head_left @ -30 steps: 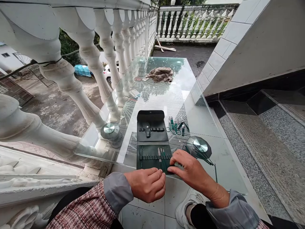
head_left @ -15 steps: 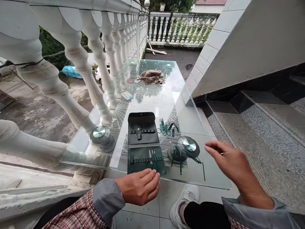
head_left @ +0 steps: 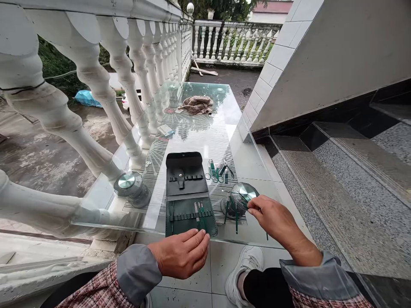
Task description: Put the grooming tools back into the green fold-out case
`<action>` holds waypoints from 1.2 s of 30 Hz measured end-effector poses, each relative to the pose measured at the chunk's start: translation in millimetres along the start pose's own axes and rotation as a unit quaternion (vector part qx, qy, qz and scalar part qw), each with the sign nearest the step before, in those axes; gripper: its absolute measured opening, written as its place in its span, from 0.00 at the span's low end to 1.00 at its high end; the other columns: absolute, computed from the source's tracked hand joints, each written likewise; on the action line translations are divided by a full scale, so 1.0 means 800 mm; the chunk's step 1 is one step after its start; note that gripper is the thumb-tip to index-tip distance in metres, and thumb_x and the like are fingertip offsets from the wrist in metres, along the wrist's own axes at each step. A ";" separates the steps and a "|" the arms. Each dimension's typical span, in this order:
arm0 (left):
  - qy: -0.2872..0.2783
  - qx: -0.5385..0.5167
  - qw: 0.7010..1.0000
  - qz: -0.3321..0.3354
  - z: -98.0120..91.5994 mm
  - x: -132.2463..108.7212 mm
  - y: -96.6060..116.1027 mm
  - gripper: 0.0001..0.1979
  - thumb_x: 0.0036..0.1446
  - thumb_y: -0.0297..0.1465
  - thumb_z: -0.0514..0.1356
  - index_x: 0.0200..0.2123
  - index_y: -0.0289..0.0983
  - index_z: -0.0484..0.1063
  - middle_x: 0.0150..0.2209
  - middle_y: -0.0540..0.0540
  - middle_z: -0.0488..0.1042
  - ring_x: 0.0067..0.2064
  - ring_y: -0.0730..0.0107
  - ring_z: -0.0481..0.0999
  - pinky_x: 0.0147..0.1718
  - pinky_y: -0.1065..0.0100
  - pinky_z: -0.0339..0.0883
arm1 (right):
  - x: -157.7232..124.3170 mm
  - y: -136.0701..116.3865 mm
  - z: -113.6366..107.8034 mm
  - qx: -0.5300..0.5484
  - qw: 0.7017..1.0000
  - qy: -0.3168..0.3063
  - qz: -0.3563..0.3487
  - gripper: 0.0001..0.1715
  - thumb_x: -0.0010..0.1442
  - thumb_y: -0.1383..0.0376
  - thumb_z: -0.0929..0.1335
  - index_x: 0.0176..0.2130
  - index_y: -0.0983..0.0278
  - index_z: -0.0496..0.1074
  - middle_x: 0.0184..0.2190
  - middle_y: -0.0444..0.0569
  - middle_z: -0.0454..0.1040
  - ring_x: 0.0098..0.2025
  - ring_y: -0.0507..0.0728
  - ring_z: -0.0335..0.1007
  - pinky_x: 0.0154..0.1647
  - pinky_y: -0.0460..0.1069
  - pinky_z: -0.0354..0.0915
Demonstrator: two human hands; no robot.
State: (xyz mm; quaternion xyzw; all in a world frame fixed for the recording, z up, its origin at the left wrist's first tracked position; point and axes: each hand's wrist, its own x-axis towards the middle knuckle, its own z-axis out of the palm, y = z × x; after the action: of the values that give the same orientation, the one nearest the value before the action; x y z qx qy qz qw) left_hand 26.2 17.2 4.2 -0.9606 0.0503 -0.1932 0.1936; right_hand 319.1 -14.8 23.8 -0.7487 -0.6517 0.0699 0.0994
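Observation:
An open dark green case (head_left: 188, 193) with elastic loops lies on the glass table. Several slim tools (head_left: 198, 210) stand in its lower loops. At the case's near right corner rests my left hand (head_left: 183, 253), its fingers together; what they hold, if anything, is hidden. My right hand (head_left: 272, 218) is over the slim green tools (head_left: 236, 218) to the right of the case, thumb and fingertips pinched on one green tool. Beyond these tools sits a group of clippers and scissors (head_left: 220, 171).
The glass table (head_left: 257, 169) has round metal-topped supports (head_left: 130, 180). A crumpled brown cloth (head_left: 196, 105) and a small card (head_left: 165, 130) lie farther back. White balusters (head_left: 96, 77) line the left; stone steps (head_left: 340, 149) rise at the right.
My right hand has moved left and closed its fingertips on a green tool among the others. My left hand stays by the case. The view has shifted slightly.

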 end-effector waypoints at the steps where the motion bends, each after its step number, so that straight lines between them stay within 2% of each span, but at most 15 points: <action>1: 0.001 0.001 1.000 -0.001 0.000 0.000 0.000 0.13 0.60 0.32 0.55 0.43 0.31 0.72 0.48 0.37 0.72 0.48 0.58 0.73 0.45 0.61 0.72 | 0.000 -0.001 0.000 -0.001 1.000 -0.002 -0.002 0.07 0.53 0.68 0.64 0.25 0.60 0.68 0.26 0.43 0.70 0.29 0.53 0.64 0.26 0.46 0.51; 6: 0.003 0.003 1.000 -0.003 0.000 0.001 0.001 0.12 0.60 0.32 0.55 0.43 0.31 0.72 0.49 0.37 0.72 0.48 0.59 0.73 0.45 0.61 0.71 | 0.001 -0.002 0.000 0.020 1.000 -0.010 -0.012 0.08 0.53 0.68 0.64 0.24 0.61 0.67 0.25 0.43 0.70 0.27 0.52 0.63 0.26 0.46 0.52; 13: 0.008 -0.002 1.000 -0.006 0.000 0.003 0.002 0.12 0.59 0.32 0.55 0.42 0.32 0.73 0.47 0.39 0.73 0.47 0.59 0.73 0.44 0.62 0.72 | 0.001 -0.019 0.004 0.067 0.997 0.036 -0.032 0.09 0.58 0.60 0.63 0.28 0.61 0.68 0.28 0.44 0.70 0.29 0.53 0.65 0.27 0.47 0.55; 20: -0.008 0.000 1.000 -0.004 -0.002 0.003 0.002 0.12 0.60 0.33 0.56 0.43 0.32 0.73 0.48 0.38 0.72 0.48 0.59 0.73 0.44 0.62 0.71 | 0.011 -0.037 0.022 -0.029 0.996 0.076 -0.045 0.06 0.56 0.62 0.65 0.28 0.61 0.67 0.28 0.45 0.69 0.31 0.55 0.65 0.26 0.47 0.53; 27: 0.017 -0.001 1.000 -0.019 0.001 0.003 0.004 0.12 0.60 0.32 0.54 0.40 0.32 0.74 0.46 0.38 0.73 0.47 0.59 0.73 0.44 0.62 0.71 | 0.021 -0.045 0.020 -0.123 0.991 0.042 -0.022 0.09 0.58 0.68 0.63 0.26 0.63 0.66 0.27 0.49 0.69 0.29 0.55 0.65 0.26 0.48 0.50; 36: 0.008 -0.009 1.000 -0.017 0.000 0.004 0.005 0.11 0.60 0.30 0.54 0.40 0.30 0.73 0.46 0.37 0.73 0.47 0.59 0.74 0.42 0.62 0.71 | 0.020 -0.048 0.016 -0.075 0.997 0.018 -0.001 0.09 0.56 0.68 0.60 0.24 0.62 0.62 0.26 0.46 0.68 0.28 0.54 0.62 0.24 0.47 0.47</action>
State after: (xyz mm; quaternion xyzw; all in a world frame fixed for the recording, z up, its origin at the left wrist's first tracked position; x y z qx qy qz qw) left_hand 29.3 12.9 3.9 -0.9615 0.0367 -0.2033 0.1813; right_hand 281.6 7.1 21.0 -0.7543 -0.6542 0.0072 0.0548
